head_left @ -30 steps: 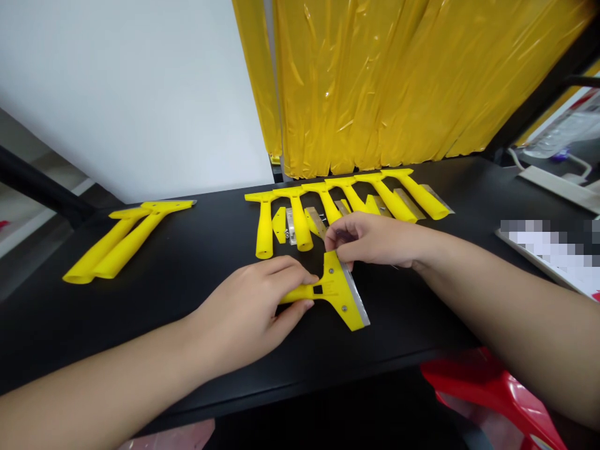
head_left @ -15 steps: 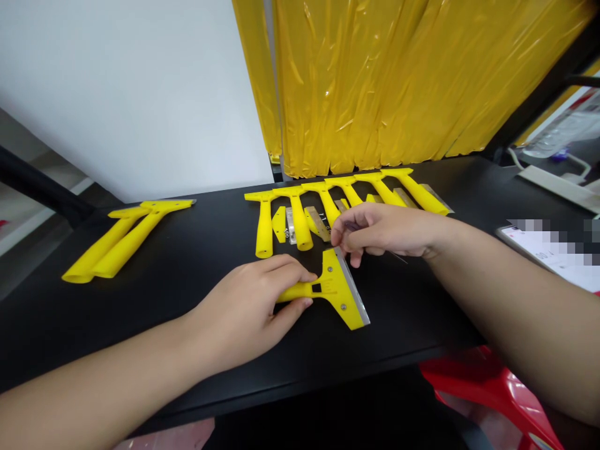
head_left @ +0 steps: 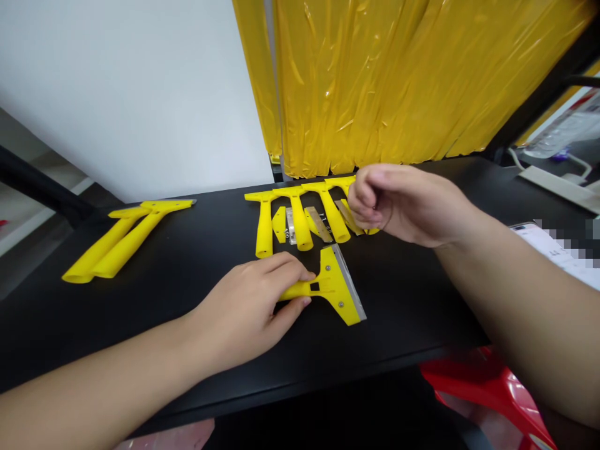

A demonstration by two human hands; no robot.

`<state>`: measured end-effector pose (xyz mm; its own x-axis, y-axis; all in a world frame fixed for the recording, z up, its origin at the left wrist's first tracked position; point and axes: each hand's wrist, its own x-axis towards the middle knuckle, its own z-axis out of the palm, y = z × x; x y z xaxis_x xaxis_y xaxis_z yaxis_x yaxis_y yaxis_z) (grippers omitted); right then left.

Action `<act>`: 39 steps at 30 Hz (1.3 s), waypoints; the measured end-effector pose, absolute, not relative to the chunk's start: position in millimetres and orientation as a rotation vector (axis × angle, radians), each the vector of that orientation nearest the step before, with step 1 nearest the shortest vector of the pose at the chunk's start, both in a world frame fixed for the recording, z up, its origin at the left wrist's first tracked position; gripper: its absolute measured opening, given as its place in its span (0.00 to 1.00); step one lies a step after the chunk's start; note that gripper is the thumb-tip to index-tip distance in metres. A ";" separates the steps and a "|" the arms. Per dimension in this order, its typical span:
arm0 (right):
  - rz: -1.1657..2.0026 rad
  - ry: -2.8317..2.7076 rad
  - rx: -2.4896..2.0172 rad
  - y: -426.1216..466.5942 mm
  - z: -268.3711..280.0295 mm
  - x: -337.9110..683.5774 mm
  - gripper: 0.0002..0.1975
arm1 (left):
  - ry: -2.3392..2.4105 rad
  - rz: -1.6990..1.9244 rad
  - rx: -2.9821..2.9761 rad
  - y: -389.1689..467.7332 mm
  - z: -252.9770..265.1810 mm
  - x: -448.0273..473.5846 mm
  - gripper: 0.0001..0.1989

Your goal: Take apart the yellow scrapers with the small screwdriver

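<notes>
The right hand (head_left: 407,203) is now moving away from the scraper (head_left: 334,289), up and right, its fingers (head_left: 362,212) curling (I cannot tell whether around something). Just below the frame's centre, only the left hand (head_left: 265,297) is holding the scraper's handle (head_left: 294,291), leaving the blade (head_left: 349,283) untouched.

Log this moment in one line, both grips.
left grip: holding yellow scraper by handle | right grip: curled, apart from scraper, contents hidden | screws: two visible in scraper

The left hand (head_left: 262,299) hides most of one scraper handle (head_left: 296,291). The right hand (head_left: 400,203) covers part of the scraper row (head_left: 300,219). The right edge cuts the phone (head_left: 548,242).
</notes>
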<state>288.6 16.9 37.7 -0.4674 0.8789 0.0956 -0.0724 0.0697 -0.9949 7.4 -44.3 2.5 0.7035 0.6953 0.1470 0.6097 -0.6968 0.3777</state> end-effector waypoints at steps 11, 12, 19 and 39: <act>2.055 -1.537 -0.462 -9.3 23.2 266.3 0.23 | 1.112 0.200 2.654 -38.5 2.5 7.6 0.12; 2.049 -1.512 -0.440 -9.5 21.6 263.7 0.22 | 1.110 0.201 2.651 -38.2 2.9 7.7 0.12; 2.123 -1.477 -0.261 -8.6 16.3 259.2 0.20 | 1.073 0.218 2.599 -33.5 3.4 6.8 0.13; 2.163 -1.491 -0.032 -9.4 5.8 257.1 0.14 | 1.058 0.241 2.501 -28.4 6.8 7.6 0.08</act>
